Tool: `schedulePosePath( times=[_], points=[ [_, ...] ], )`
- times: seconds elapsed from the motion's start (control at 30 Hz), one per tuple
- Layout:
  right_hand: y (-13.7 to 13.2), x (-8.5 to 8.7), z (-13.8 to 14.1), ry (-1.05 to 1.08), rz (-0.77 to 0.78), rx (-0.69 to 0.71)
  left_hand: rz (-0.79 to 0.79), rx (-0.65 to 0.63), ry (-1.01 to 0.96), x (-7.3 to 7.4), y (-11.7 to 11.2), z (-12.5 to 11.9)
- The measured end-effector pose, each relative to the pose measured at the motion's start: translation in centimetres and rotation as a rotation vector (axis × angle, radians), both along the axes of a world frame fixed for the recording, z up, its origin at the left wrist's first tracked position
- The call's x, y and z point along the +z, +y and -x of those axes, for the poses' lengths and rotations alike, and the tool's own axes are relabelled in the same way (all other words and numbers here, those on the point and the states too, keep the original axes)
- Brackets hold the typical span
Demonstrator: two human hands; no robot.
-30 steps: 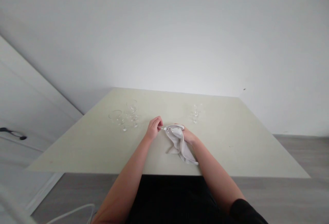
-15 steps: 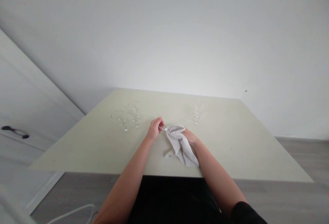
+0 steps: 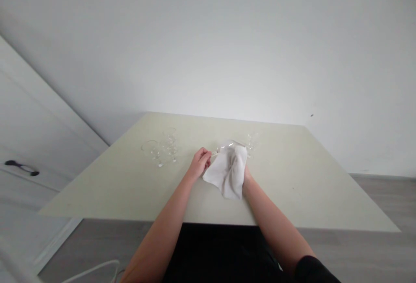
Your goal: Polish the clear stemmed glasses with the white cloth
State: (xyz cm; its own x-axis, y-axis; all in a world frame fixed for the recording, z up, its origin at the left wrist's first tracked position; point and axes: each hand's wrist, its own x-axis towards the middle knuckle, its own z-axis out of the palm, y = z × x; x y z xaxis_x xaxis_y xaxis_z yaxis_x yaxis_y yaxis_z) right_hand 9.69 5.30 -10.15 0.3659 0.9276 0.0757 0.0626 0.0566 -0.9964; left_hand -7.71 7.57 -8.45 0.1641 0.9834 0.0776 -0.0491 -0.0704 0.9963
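Observation:
A clear stemmed glass (image 3: 226, 145) lies tilted sideways above the table, its bowl toward the right. My left hand (image 3: 200, 161) is closed around the stem end of this glass. A light grey cloth (image 3: 227, 172) drapes over the near side of the bowl and hangs down toward the table edge. My right hand (image 3: 247, 177) is mostly hidden behind the cloth, at the bowl's open end; only its wrist side shows. Its fingers are covered, with the cloth bunched over them.
Clear stemmed glasses (image 3: 170, 144) stand on the pale table (image 3: 286, 174) to the left. Another clear glass (image 3: 252, 142) is behind my right hand. A white cabinet with a dark handle (image 3: 22, 168) is at the left, and a white wall rises behind the table.
The cloth has shifted from around the bowl to its near outer side, and the bowl now shows. My right hand has moved up behind the cloth; my left hand has moved slightly right.

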Motion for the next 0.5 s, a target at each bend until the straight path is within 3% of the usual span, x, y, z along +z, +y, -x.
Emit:
schedulePosePath(
  times=[0.1,0.17,0.2,0.27,0.37,0.5],
  points=[
    [-0.3,0.1,0.6,0.192,-0.029,0.152,-0.033,-0.232,0.065,-0.4,-0.6,-0.5],
    [-0.3,0.1,0.8,0.353,-0.048,0.197,-0.016,-0.404,0.092,-0.7,-0.8,-0.6],
    [-0.2,0.1,0.8,0.411,-0.056,0.203,-0.019,-0.432,0.099,-0.7,-0.8,-0.6],
    [-0.1,-0.1,0.6,0.428,-0.066,0.207,-0.056,-0.335,0.093,-0.7,-0.5,-0.4],
    [0.0,-0.6,0.4,0.234,-0.075,0.290,-0.100,-0.093,0.013,-0.3,0.2,0.0],
    [-0.8,-1.1,0.7,-0.094,-0.078,0.492,-0.084,-0.093,-0.087,-0.1,0.4,0.0]
  ],
)
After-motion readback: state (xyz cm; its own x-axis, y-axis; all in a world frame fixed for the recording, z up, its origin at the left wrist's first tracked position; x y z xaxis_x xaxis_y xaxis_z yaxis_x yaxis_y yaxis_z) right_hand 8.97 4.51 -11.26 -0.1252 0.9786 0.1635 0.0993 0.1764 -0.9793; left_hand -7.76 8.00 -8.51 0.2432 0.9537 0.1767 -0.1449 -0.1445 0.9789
